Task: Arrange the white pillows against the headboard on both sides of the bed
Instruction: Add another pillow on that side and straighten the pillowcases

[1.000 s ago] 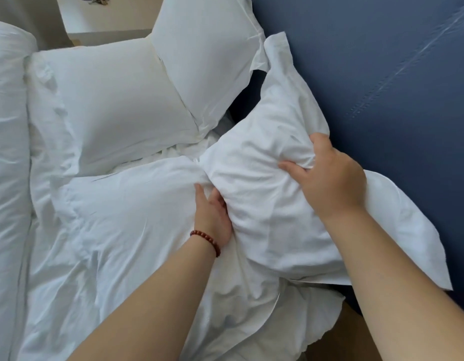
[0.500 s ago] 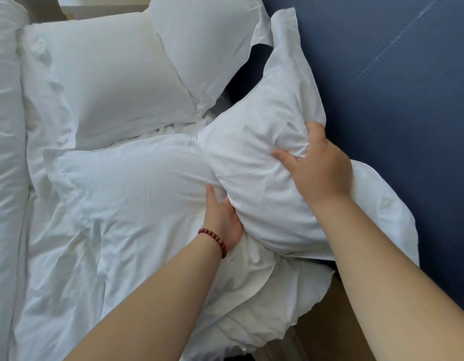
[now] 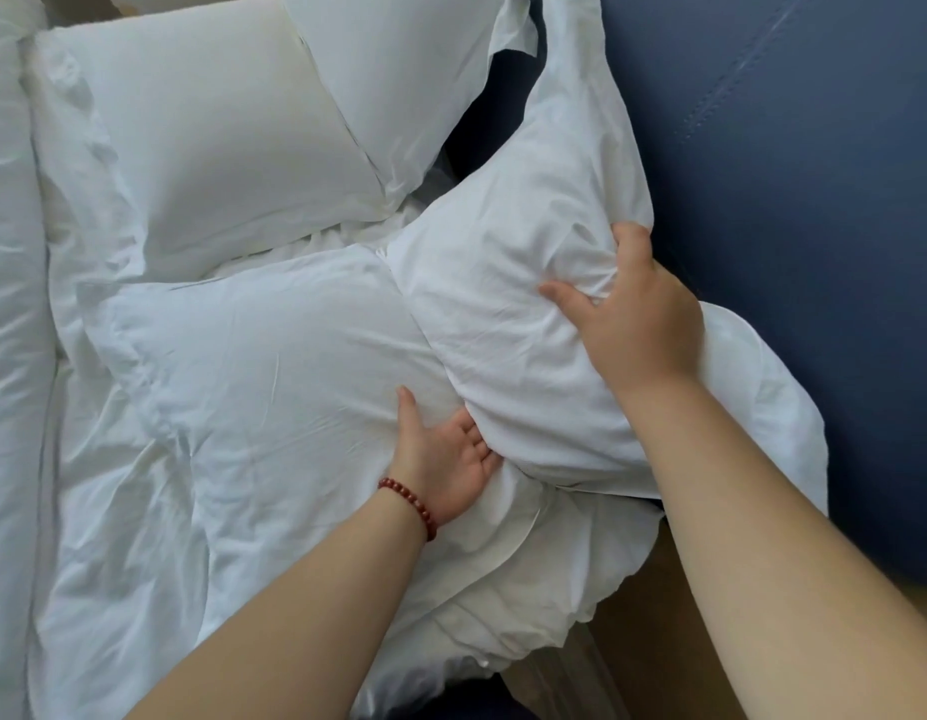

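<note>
You're looking down at a bed (image 3: 102, 537) in rumpled white linen, with a thick white duvet (image 3: 9, 330) bunched along its left edge. The right side of your view is all headboard (image 3: 814, 252): dark blue, padded, matte, with stitched seams (image 3: 710, 101) running diagonally. Lower right, between the sheet edge and the headboard, a tan surface (image 3: 658, 641) shows, floor or bed base, can't tell which. Top left there's a beige sliver (image 3: 79, 7), too small to identify. Light is soft and even, shadows faint
</note>
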`<state>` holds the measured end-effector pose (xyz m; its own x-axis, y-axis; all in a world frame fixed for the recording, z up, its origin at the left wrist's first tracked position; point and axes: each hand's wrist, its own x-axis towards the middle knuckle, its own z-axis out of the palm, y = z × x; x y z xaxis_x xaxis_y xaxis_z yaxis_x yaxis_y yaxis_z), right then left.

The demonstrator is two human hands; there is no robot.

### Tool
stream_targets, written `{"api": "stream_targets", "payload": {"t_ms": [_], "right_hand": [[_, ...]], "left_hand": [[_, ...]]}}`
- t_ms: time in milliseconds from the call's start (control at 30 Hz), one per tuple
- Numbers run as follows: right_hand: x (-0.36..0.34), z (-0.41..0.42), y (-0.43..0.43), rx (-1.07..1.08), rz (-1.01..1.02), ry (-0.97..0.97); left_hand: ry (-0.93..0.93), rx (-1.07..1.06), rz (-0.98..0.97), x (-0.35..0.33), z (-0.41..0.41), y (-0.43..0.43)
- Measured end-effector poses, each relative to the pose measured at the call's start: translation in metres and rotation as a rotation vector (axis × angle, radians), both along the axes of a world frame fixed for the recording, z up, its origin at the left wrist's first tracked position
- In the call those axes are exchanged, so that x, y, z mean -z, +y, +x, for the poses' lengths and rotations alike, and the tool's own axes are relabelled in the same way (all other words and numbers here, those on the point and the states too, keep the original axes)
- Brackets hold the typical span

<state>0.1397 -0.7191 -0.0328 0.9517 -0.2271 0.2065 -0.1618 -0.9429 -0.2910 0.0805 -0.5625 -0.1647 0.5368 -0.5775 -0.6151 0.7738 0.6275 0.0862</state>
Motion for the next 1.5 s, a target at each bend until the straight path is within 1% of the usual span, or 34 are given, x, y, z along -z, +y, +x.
{"api": "stream_targets", "payload": {"t_ms": [67,167,367,500,633,800,867,933,1000,1033,1067,1133,1167,1233,1300,1500], "right_hand": [[-0.001,-0.002,-0.002,0.003,0.009,0.0],[-0.002,-0.006,-0.004,0.003,0.012,-0.008],[-0.009,-0.003,-0.004,-0.003,0.037,0.008],[-0.033,0.008,-0.009,0.003,-0.03,-0.034],[-0.055,0.022,-0.008,0.006,0.015,-0.092],[-0.038,0.038,0.008,-0.014,-0.068,0.061],[-0.03,0.044,0.01,-0.018,-0.09,0.074],[-0.025,0.048,0.011,-0.019,-0.103,0.063],[-0.022,0.047,0.011,-0.012,-0.138,0.05],[-0.021,0.046,0.012,-0.001,-0.166,0.045],[-0.019,0.045,0.012,0.016,-0.192,0.041],[-0.018,0.043,0.013,0.059,-0.206,0.064],[-0.019,0.044,0.013,0.078,-0.182,0.11],[-0.026,0.048,0.01,0.093,-0.133,0.262],[-0.034,0.054,0.003,0.058,-0.167,0.365],[-0.047,0.046,-0.007,0.004,-0.176,0.373]], "left_hand": [[0.027,0.015,-0.067,0.0,-0.014,0.011],[0.045,0.038,-0.106,0.001,-0.028,0.014],[-0.037,0.072,-0.108,-0.008,-0.005,-0.014],[-0.056,-0.001,-0.157,-0.022,0.016,-0.021],[-0.083,-0.086,-0.154,-0.033,0.045,-0.023],[-0.056,-0.026,-0.111,-0.017,0.05,-0.012],[-0.076,0.02,-0.036,-0.018,0.054,-0.002],[-0.105,-0.003,0.132,-0.025,0.065,0.012],[-0.095,-0.143,0.312,-0.028,0.081,0.027],[-0.104,-0.216,0.351,-0.029,0.091,0.034],[-0.132,-0.258,0.344,-0.03,0.102,0.04],[-0.182,-0.253,0.266,-0.034,0.122,0.045],[-0.195,-0.228,0.233,-0.035,0.131,0.046],[-0.222,-0.174,0.173,-0.034,0.146,0.046],[-0.255,-0.128,0.105,-0.032,0.155,0.047],[-0.222,-0.052,0.005,-0.025,0.155,0.042]]}}
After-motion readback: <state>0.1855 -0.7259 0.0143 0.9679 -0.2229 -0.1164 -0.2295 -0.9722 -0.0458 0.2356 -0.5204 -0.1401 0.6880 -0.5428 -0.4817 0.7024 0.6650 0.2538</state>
